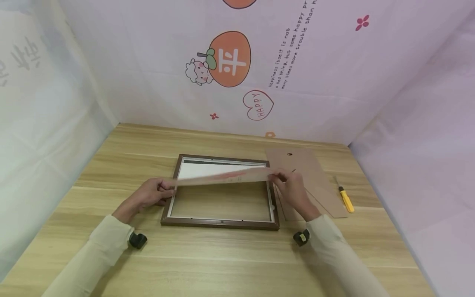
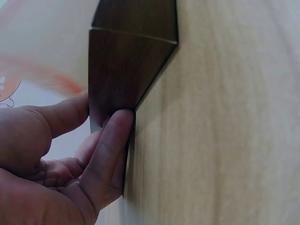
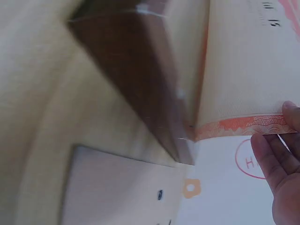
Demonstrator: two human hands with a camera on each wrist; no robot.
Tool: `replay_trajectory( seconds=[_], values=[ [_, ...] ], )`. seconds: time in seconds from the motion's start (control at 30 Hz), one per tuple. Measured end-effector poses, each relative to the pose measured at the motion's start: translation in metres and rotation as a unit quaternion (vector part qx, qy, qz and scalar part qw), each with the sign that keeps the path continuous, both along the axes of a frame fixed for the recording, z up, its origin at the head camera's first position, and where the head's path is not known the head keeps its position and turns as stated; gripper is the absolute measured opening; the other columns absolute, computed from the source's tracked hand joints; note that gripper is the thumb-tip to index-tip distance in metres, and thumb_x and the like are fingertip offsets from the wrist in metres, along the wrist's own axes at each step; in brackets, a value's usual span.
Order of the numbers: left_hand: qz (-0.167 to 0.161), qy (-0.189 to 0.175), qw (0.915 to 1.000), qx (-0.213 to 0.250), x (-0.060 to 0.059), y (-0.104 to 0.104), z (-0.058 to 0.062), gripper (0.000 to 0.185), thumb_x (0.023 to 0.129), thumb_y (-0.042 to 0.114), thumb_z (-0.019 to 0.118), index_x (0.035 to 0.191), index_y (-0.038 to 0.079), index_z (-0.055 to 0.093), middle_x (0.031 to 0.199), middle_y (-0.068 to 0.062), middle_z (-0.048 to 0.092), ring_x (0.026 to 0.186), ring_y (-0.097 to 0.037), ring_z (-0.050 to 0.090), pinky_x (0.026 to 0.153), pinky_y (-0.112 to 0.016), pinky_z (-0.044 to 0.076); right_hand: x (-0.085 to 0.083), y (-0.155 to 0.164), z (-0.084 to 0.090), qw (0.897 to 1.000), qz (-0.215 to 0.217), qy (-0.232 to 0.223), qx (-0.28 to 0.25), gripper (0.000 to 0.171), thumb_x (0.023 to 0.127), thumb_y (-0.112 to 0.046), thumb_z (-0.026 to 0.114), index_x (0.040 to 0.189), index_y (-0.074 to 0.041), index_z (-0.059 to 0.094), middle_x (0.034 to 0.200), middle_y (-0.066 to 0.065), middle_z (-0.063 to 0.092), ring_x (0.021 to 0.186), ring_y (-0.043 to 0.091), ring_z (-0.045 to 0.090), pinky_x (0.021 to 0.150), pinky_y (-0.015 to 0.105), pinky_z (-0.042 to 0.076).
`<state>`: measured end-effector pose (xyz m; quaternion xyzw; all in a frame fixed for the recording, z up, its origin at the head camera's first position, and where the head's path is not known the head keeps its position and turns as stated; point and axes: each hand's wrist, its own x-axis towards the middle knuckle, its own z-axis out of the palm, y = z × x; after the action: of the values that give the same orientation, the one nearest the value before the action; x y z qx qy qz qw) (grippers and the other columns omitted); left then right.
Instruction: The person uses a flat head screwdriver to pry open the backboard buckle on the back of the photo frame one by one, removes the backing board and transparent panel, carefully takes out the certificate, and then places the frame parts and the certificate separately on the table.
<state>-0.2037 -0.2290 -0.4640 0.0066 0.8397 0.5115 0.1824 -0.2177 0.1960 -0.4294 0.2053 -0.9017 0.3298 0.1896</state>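
Note:
A brown picture frame lies on the wooden table, its opening crossed by a paper certificate with an orange-red patterned border, held up at a tilt. My right hand pinches the paper's right end between thumb and fingers; the right wrist view shows this grip on the certificate. At the frame's left side is my left hand. In the left wrist view its thumb and fingers grip the side of the frame. Whether it also holds the paper's left end, I cannot tell. A white surface shows behind the paper.
Brown backing board with a small dark hole lies right of the frame, partly under my right arm. A yellow-handled screwdriver rests beside it. Printed cloth hangs along the table's back and sides.

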Motion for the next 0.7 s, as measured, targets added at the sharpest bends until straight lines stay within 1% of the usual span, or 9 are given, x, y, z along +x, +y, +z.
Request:
replay_trajectory(
  seconds=[0.1,0.17,0.27,0.37,0.47,0.5,0.57,0.63,0.7],
  values=[
    [-0.003,0.0,1.0,0.005,0.0,0.0,-0.001,0.022,0.094,0.011,0.065,0.103,-0.006,0.054,0.089,-0.009,0.06,0.077,-0.014,0.063,0.067,-0.029,0.059,-0.004,0.002,0.007,0.999,0.004,0.041,-0.024,0.006,0.088,-0.005,0.071,0.086,0.0,0.073,0.083,0.012,0.075,0.07,0.019,0.07,0.062,0.016,0.053],
    [-0.007,0.003,1.0,0.001,0.0,-0.001,-0.001,0.025,0.094,0.013,0.066,0.105,-0.007,0.054,0.09,-0.009,0.06,0.076,-0.014,0.063,0.067,-0.029,0.059,-0.006,0.002,0.013,0.997,0.006,0.06,-0.042,0.006,0.087,-0.004,0.072,0.087,0.001,0.074,0.081,0.013,0.075,0.065,0.016,0.068,0.057,0.012,0.049],
    [-0.003,0.006,0.9999,-0.011,0.0,0.0,-0.002,0.027,0.093,0.014,0.067,0.105,-0.006,0.054,0.09,-0.009,0.06,0.076,-0.014,0.063,0.067,-0.029,0.059,-0.009,0.001,0.022,0.995,0.009,0.072,-0.061,0.006,0.087,-0.003,0.072,0.09,0.001,0.074,0.077,0.012,0.075,0.059,0.013,0.065,0.052,0.009,0.044],
    [0.004,0.01,0.9997,-0.022,-0.001,0.0,-0.002,0.027,0.093,0.015,0.068,0.104,-0.006,0.054,0.09,-0.01,0.061,0.075,-0.014,0.064,0.067,-0.029,0.059,-0.014,-0.001,0.031,0.994,0.002,0.079,-0.076,0.007,0.088,-0.003,0.071,0.093,0.001,0.074,0.076,0.012,0.075,0.062,0.015,0.067,0.054,0.007,0.043],
    [0.013,0.012,0.9995,-0.028,-0.001,0.001,-0.002,0.027,0.091,0.014,0.069,0.103,-0.006,0.055,0.089,-0.01,0.062,0.075,-0.015,0.064,0.066,-0.029,0.059,-0.02,-0.005,0.041,0.993,-0.02,0.077,-0.092,0.006,0.088,-0.005,0.071,0.09,0.0,0.074,0.076,0.011,0.074,0.066,0.015,0.066,0.058,0.006,0.041],
    [0.015,0.012,0.9994,-0.03,-0.002,0.001,-0.003,0.026,0.091,0.014,0.069,0.102,-0.006,0.056,0.089,-0.01,0.062,0.074,-0.014,0.064,0.066,-0.029,0.059,-0.023,-0.007,0.044,0.992,-0.029,0.074,-0.099,0.007,0.089,-0.007,0.071,0.089,0.0,0.073,0.076,0.012,0.074,0.066,0.011,0.064,0.059,0.006,0.042],
    [0.021,0.012,0.9992,-0.034,-0.001,0.002,-0.003,0.025,0.09,0.014,0.07,0.1,-0.005,0.056,0.088,-0.009,0.062,0.074,-0.014,0.064,0.065,-0.029,0.059,-0.027,-0.01,0.05,0.99,-0.039,0.063,-0.117,0.011,0.09,-0.01,0.07,0.087,0.0,0.072,0.076,0.013,0.073,0.064,0.013,0.062,0.058,0.008,0.042],
    [0.024,0.011,0.999,-0.037,-0.001,0.002,-0.003,0.024,0.09,0.014,0.07,0.099,-0.004,0.056,0.087,-0.008,0.062,0.073,-0.014,0.064,0.064,-0.029,0.059,-0.033,-0.013,0.056,0.988,-0.05,0.047,-0.137,0.014,0.092,-0.013,0.068,0.086,0.0,0.069,0.075,0.014,0.071,0.063,0.01,0.059,0.058,0.009,0.042],
    [0.024,0.012,0.9987,-0.042,0.0,0.003,-0.002,0.024,0.09,0.014,0.071,0.098,-0.003,0.057,0.086,-0.008,0.062,0.072,-0.014,0.063,0.063,-0.029,0.058,-0.04,-0.016,0.06,0.985,-0.052,0.034,-0.162,0.019,0.095,-0.017,0.066,0.086,0.0,0.065,0.077,0.014,0.069,0.066,0.01,0.058,0.061,0.011,0.044]
  ],
)
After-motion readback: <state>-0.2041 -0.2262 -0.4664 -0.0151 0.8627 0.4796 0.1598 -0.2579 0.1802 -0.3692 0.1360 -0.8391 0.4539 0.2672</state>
